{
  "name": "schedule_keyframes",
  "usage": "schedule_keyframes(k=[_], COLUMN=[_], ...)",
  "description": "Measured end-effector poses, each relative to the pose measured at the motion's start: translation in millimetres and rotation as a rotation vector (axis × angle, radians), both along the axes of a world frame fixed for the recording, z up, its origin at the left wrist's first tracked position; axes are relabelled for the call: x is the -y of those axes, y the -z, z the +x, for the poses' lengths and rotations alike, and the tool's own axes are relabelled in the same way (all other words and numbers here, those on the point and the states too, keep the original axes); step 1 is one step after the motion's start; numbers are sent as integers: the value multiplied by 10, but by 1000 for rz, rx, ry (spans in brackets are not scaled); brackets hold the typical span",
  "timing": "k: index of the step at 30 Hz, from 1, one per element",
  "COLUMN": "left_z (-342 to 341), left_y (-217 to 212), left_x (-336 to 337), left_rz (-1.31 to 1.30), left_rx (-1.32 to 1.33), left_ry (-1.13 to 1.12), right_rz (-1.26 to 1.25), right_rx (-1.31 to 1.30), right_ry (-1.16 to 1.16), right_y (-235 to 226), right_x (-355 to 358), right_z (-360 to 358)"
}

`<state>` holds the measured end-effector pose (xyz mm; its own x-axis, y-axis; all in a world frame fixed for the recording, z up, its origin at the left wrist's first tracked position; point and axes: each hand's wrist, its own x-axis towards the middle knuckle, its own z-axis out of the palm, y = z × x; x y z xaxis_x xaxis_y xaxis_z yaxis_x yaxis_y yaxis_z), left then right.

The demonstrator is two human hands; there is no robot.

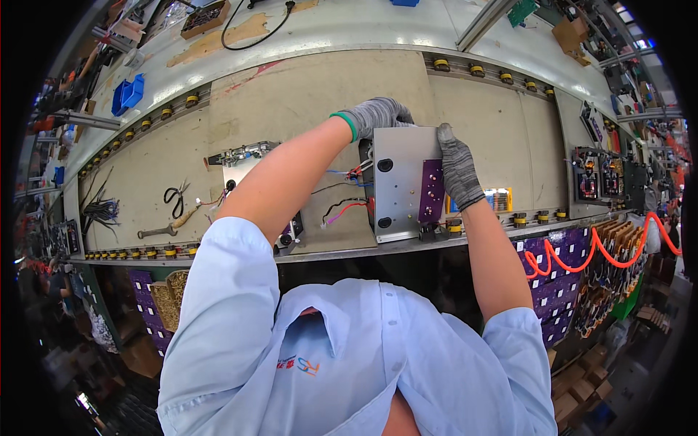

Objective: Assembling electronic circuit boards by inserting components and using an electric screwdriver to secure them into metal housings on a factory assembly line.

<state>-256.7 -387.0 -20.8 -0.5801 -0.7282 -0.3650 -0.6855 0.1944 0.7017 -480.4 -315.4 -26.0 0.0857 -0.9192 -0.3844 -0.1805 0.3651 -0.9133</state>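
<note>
A silver metal chassis (398, 182) with black round feet and a purple panel (431, 190) stands tilted up on the bench in front of me. My left hand (378, 115), in a grey knit glove with a green cuff, is closed at its far edge, the fingertips partly hidden behind the metal. Along the right edge, my right hand (461, 168), gloved in grey too, grips the same chassis. Loose red, pink and black wires (347, 209) come out on its left side. A second metal unit (247, 155) lies partly hidden under my left forearm.
To the left lie black-handled scissors (174, 200), a wrench (161, 232) and a bundle of dark cables (102, 209). Yellow-black rollers (476, 70) line the bench edges. A blue bin (128, 95) stands at the far left. An orange coiled hose (611, 251) hangs at the right.
</note>
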Motion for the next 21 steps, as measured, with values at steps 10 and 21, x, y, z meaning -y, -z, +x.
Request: schedule_keyframes(k=[10, 21], left_z=[31, 9], left_y=[-162, -124], left_x=[-41, -252], left_rz=[40, 105], left_rx=[-2, -125], left_ry=[-234, -252], right_rz=[193, 244], right_rx=[-13, 53], right_ry=[-215, -42], right_y=[380, 467], right_x=[-137, -28], right_z=[190, 204])
